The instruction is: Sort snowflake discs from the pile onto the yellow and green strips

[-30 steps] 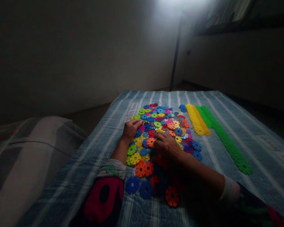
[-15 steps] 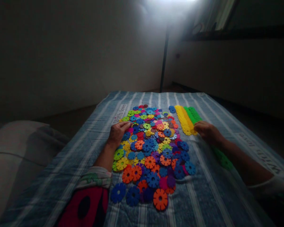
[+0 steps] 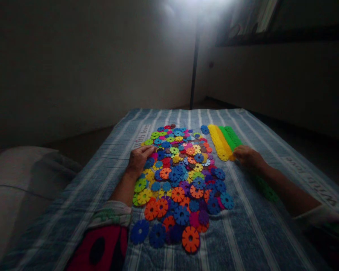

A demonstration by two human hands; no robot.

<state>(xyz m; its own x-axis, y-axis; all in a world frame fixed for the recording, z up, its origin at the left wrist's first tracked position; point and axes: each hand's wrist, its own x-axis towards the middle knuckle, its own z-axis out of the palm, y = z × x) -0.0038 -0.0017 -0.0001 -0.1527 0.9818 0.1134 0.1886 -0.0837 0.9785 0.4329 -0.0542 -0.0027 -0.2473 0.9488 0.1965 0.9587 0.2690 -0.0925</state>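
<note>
Fingers (image 3: 146, 150) of the left hand (image 3: 138, 160) are bent and drawn close together, resting on the left edge of the heap of flower-shaped discs (image 3: 183, 180). The dim light hides whether they pinch a disc or merely press on the pile. That heap, in blue, orange, yellow, green, red and purple, lies spread and overlapping down the middle of the striped blue cloth (image 3: 243, 233) on the bed. Just right of its far end runs a yellow row (image 3: 219, 143) of discs set one after another. A green row (image 3: 232, 136) touches it on the right, and its nearer stretch passes under the right forearm and shows dimly on the near side. The right hand (image 3: 247, 156) sits at the near end of the yellow row, fingers narrow and bunched toward its last disc; I cannot tell whether a disc is between them. By the look of it, the step in hand is work at that end of the yellow row, with the left hand steadying the loose heap. Handling a disc there would call for a fine pinch at its rim and a light touch, since the soft cloth gives under a push and the neat row could shift.
</note>
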